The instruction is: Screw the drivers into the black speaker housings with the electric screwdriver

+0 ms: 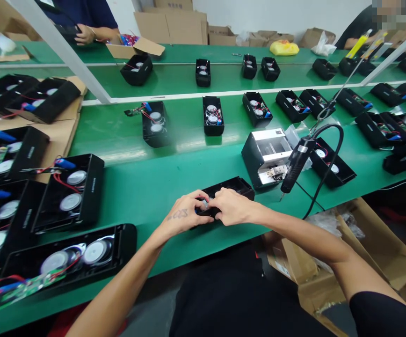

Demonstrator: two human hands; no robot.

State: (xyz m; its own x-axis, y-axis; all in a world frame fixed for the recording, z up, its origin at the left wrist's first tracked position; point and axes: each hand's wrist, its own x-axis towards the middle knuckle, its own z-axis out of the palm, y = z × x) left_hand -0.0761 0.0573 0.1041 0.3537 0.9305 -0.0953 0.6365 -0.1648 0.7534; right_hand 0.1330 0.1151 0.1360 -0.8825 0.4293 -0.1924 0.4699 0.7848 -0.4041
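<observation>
A black speaker housing point(244, 186) lies on the green bench in front of me, its open side up. My left hand point(185, 213) is closed around its left end, with fingers at the far side and the thumb by the near edge. Bent over the middle of the housing, my right hand point(233, 206) has its fingertips pressed together inside it. Whatever they pinch is hidden. A bit of blue shows beneath my left fingers. To the right, an electric screwdriver point(298, 161) hangs beside a silver and black screw feeder point(268, 157).
Open speaker housings point(70, 192) with drivers, wires and boards crowd the left. More housings point(213, 116) sit in rows on the green line point(182, 126) beyond. A black cable point(339, 140) loops at the right. Cardboard boxes point(294, 257) stand below the bench. Co-workers are across the line.
</observation>
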